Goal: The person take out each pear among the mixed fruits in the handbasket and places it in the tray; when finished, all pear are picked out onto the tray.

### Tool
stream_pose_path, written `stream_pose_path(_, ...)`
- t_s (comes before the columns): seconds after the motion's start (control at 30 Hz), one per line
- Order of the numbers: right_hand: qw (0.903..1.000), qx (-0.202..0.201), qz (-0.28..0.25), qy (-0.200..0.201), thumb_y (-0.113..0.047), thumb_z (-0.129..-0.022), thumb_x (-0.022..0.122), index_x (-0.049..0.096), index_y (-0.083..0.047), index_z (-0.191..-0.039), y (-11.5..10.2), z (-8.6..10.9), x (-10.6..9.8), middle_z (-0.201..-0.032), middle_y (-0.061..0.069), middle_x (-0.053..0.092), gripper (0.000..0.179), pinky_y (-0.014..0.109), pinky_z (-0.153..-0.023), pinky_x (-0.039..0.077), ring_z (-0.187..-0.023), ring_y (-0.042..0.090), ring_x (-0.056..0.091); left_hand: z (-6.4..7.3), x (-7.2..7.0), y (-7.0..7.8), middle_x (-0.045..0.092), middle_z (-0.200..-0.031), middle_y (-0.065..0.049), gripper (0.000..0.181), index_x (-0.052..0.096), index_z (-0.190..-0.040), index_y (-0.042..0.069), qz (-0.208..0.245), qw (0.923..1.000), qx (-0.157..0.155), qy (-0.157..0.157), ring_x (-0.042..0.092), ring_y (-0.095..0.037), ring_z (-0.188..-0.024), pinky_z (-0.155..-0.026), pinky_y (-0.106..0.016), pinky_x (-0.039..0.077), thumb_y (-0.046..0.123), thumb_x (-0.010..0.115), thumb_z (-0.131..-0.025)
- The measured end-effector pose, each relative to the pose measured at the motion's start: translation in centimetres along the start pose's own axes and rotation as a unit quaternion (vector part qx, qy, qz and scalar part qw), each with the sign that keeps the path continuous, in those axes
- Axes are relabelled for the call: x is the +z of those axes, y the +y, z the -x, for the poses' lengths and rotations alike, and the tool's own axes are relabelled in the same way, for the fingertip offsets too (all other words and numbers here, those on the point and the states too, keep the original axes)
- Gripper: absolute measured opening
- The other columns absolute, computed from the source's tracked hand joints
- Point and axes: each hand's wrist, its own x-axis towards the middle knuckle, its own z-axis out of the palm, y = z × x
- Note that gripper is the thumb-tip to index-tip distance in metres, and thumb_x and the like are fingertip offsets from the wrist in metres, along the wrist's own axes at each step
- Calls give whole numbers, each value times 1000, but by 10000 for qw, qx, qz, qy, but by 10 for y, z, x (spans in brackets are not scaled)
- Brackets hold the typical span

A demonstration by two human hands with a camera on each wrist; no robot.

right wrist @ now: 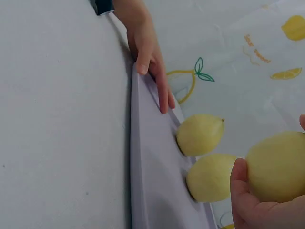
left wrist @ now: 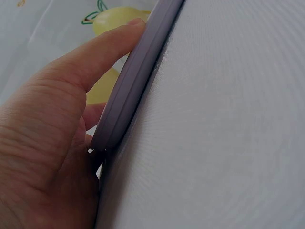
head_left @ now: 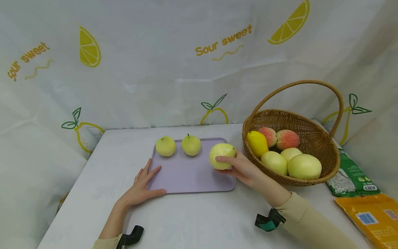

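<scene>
A lilac tray (head_left: 189, 180) lies on the white table. Two round yellow-green pears (head_left: 166, 146) (head_left: 191, 145) sit side by side along its far edge, the right one with its stem up. My right hand (head_left: 240, 166) grips another yellow-green pear (head_left: 221, 155) above the tray's right side, thumb across its near face; in the right wrist view this pear (right wrist: 279, 167) looks raised off the tray. My left hand (head_left: 141, 186) rests at the tray's near left corner with fingers spread, and its thumb touches the rim (left wrist: 136, 71) in the left wrist view.
A wicker basket (head_left: 298, 119) with a tall handle stands right of the tray. In it lie a yellow lemon (head_left: 257, 143), two peaches (head_left: 287, 139) and several pale green fruits (head_left: 304, 166). A green packet (head_left: 352, 174) and an orange packet (head_left: 371, 218) lie at the right edge.
</scene>
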Motion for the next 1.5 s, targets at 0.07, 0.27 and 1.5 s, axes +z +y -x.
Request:
stream_pose_path(0.07, 9993, -9, 280, 266, -7, -89, 68, 24, -1, -143, 6, -7, -1, -127, 17, 46, 70, 40, -92, 52, -103, 24, 57, 0, 0, 0, -6, -163, -14, 92, 36, -151, 10, -12, 10000, -4, 3, -9, -45, -144, -109, -66, -1, 44, 79, -78)
stream_pose_path(0.27, 9785, -210, 1728, 1102, -21, -82, 78, 23, -7, -150, 21, -25, -4, -136, 19, 42, 89, 38, -96, 45, -113, 28, 50, -1, 0, 0, -6, -163, -14, 92, 36, -151, 10, -28, 10000, -3, -9, -9, -44, -145, -110, -65, -1, 43, 80, -78)
stream_pose_path(1.5, 8951, -1290, 3518, 2415, -27, -80, 80, 38, -9, -148, 35, -84, -20, -143, 17, 43, 81, 47, -103, 40, -126, 33, 47, -1, 0, 0, -6, -163, -15, 91, 36, -151, 9, -18, 10000, 33, 18, -8, -45, -145, -110, -64, -2, 43, 79, -78)
